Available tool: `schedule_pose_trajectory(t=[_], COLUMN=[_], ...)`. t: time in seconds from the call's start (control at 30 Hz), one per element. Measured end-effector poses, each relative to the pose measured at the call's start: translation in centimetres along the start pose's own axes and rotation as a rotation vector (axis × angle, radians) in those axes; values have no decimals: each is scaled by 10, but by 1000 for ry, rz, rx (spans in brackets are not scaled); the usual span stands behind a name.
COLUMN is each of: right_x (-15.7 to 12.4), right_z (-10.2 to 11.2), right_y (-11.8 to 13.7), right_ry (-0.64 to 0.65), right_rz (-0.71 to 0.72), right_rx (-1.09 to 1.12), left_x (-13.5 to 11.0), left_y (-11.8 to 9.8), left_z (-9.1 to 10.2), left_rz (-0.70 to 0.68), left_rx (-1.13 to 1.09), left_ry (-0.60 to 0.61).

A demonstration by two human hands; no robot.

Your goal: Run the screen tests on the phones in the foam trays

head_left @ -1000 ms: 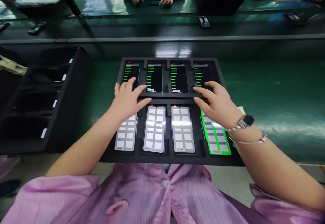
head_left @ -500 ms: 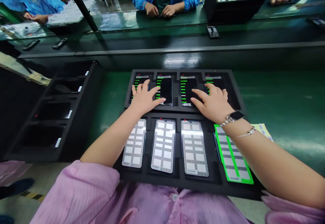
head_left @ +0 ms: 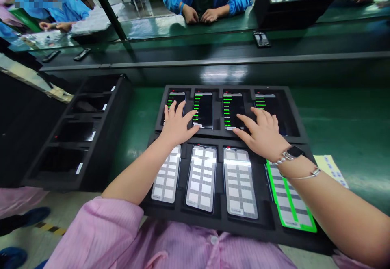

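Observation:
My left hand (head_left: 178,123) is spread over the two left phones of the back row, its thumb at the lower edge of the second phone (head_left: 207,108). Fingers apart, my right hand (head_left: 263,130) lies over the third phone (head_left: 232,102) and the fourth phone (head_left: 265,99). These dark screens carry green lines of text. All sit in slots of a black foam tray (head_left: 288,112). Nearer me, a front tray (head_left: 219,196) holds phones with grey-and-white grid screens, such as this phone (head_left: 201,179). A green-bordered phone (head_left: 292,204) is partly under my right forearm.
A black tray stack (head_left: 103,151) with dark phones stands at the left. Yellow label paper (head_left: 330,167) lies at the right. Beyond the ledge, a loose phone (head_left: 262,39) rests near a black box (head_left: 292,9). Co-workers in blue sit across the line.
The view has shifted slightly, so the trays appear further right. Both my hands remain spread over the back row of phones, with small finger shifts.

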State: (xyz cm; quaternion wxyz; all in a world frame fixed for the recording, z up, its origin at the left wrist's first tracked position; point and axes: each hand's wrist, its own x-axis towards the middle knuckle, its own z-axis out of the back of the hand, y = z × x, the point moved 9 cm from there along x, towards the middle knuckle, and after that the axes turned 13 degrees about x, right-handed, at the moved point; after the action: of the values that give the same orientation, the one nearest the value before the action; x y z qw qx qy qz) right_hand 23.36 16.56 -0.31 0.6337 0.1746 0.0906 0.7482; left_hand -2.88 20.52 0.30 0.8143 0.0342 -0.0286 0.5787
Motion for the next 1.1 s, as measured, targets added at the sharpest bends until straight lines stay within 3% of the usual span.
schedule_pose_trajectory(t=[0.2,0.33,0.43,0.53,0.63,0.73,0.87,1.1], right_x=[-32,-49,-51,-49,-49,-47,-45,-48], right_z=[45,39,31,29,30,25,20,36], right_y=[-36,-63,-66,-60,-61,-73,-84,-72], right_ry=[-155,-175,-175,-144,-144,-152,-143,-225], right_rz=[-57,-121,-114,-92,-98,-135,-181,-165], right_rx=[-18,-30,-45,-72,-96,-107,-63,11], left_x=[9,10,2,-15,-34,-44,-42,-26], left_y=[-2,-2,5,28,55,67,69,80], left_z=[-6,-6,3,9,6,-2,-2,-5], left_rz=[-13,-4,30,139,275,302,295,336], left_rx=[10,12,-2,17,39,-26,-82,-50], left_ry=[60,72,25,22,93,161,141,149])
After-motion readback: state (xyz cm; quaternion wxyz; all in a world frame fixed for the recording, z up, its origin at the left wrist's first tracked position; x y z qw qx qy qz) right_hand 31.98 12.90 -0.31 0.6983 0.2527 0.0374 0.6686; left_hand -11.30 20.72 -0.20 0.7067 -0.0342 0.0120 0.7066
